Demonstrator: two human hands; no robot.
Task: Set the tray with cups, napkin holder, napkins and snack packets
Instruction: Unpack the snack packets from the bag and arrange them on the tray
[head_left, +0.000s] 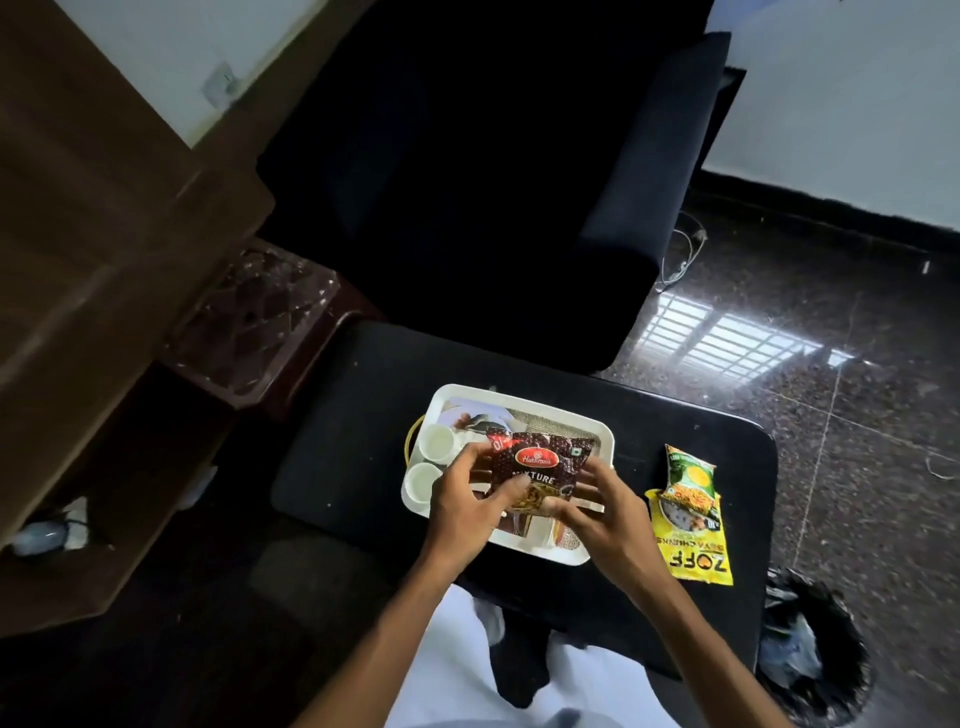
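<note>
A white rectangular tray (602, 431) lies on a black padded table (358, 415). Two white cups (440, 444) stand along the tray's left side, one behind the other. Over the middle of the tray I hold a dark red snack packet (540, 462) with both hands: my left hand (462, 509) grips its left edge and my right hand (608, 514) its right edge. Beside the tray on the right lie a green and yellow packet (688, 478) and a larger yellow packet (693, 545), partly overlapping. The tray floor under the packet is mostly hidden.
A dark armchair (493, 182) stands behind the table. To the left are a wooden cabinet (93, 260) and a clear patterned box (260, 317). Glossy stone floor (831, 338) lies to the right, with a dark bag (810, 649) by the table's near right corner.
</note>
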